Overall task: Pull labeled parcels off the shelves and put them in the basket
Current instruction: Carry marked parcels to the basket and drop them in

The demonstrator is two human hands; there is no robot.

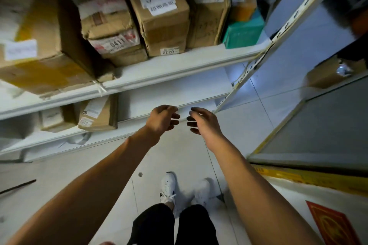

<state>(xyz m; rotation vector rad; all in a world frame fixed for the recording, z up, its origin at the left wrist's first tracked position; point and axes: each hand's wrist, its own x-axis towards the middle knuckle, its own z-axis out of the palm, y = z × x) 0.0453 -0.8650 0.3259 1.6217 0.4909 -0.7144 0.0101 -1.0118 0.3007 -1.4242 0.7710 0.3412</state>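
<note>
Clearly no basket anywhere in view, so any parcel pulled now risks being carried off blind. Largest hazard: big brown carton at far left of upper shelf, front corner hanging past the lip, a loose strap trailing below; liable to tip forward if bumped or dragged by one corner. Next to it, crushed stack with the 0411 box wedged beneath a buckled carton; prone to collapse if the lower one gets pulled first. Then tall box marked 0332, packed tight against neighbours, with a further brown box and a teal parcel to the right; likely to drag those along. Lower shelf: small carton standing on end, tilted, close to the edge, easy to knock to the floor. Smallest: left hand and right hand, both bare, fingers loosely curled, gripping nothing, hovering just apart before the lower shelf edge. White shoes directly beneath, in the drop path.
</note>
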